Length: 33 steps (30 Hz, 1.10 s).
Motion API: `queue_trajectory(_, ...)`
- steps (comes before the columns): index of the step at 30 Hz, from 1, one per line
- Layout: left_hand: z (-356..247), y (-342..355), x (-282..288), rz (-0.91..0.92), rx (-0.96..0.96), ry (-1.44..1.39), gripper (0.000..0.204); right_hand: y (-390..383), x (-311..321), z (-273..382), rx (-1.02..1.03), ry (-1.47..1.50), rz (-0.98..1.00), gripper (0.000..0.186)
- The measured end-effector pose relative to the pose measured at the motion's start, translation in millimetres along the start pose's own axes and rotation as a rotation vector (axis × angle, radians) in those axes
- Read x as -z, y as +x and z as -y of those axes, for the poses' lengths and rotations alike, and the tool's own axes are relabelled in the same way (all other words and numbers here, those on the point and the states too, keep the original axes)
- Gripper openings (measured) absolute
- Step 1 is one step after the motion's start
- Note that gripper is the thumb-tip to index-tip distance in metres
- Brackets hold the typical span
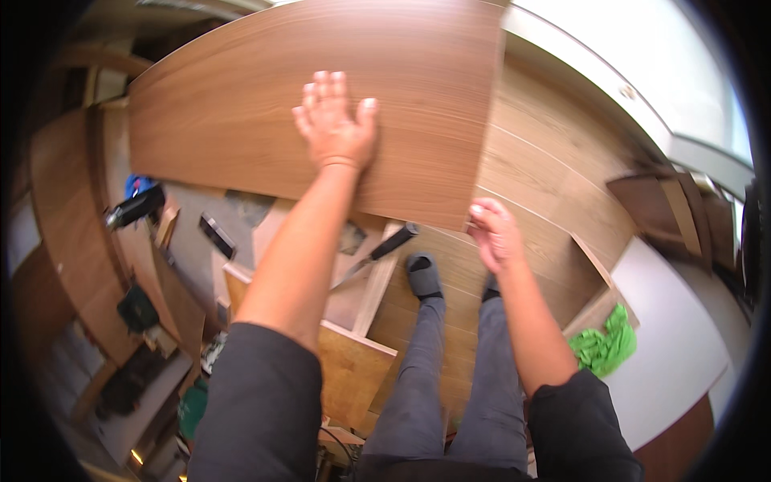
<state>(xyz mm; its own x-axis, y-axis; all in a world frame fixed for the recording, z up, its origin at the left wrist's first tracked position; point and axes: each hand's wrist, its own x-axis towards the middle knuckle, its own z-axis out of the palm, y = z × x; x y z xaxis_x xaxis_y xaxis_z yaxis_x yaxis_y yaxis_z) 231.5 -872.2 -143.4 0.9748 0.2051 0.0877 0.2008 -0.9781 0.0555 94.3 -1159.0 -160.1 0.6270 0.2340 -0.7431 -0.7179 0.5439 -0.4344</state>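
A large brown wood-grain panel (426, 104) lies ahead of me and fills the upper middle. My left hand (333, 124) rests flat on its face, fingers stretched and thumb out to the side. At the panel's near right corner is my right hand (494, 233), its fingers curled closed around the corner edge. The fingertips there are small and partly hidden. Just below the panel's near edge, a black-handled tool (393, 241) with a thin blade lies over a wooden frame (373, 309).
On the left are a black cylindrical object (135, 207), a dark handled tool (217, 234) and several boards. To the right, a green cloth (604, 341) lies by a white panel (675, 337). Brown board pieces (662, 209) lean near the window. My slippered feet (424, 275) stand on the wood floor.
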Motion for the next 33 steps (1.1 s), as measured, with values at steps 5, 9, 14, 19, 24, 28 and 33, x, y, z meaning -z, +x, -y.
queue_trajectory(5,2,-2,14,0.094,0.059,-0.058,0.076,-2,0,20,-0.022,-0.087,-0.071,0.014)
queue_trajectory(9,-3,0,19,0.099,0.068,-0.111,0.074,-17,65,1,-0.076,-0.399,-0.155,0.033)
queue_trajectory(14,-4,-1,16,0.105,0.083,-0.12,0.074,-135,185,-52,-0.294,-1.358,-0.025,0.03)
queue_trajectory(19,-3,-4,17,0.123,0.099,-0.122,0.074,-308,227,-37,-0.641,-1.484,0.19,0.058)
queue_trajectory(24,-2,-3,25,0.133,0.113,-0.128,0.073,-365,184,-6,-1.008,-1.128,-0.202,0.068)
queue_trajectory(28,-4,-1,23,0.148,0.108,-0.15,0.074,-304,21,79,-1.316,-1.627,0.235,0.057)
queue_trajectory(33,4,-4,30,0.161,0.128,-0.161,0.074,-185,-8,131,-0.52,-1.313,0.065,0.04)
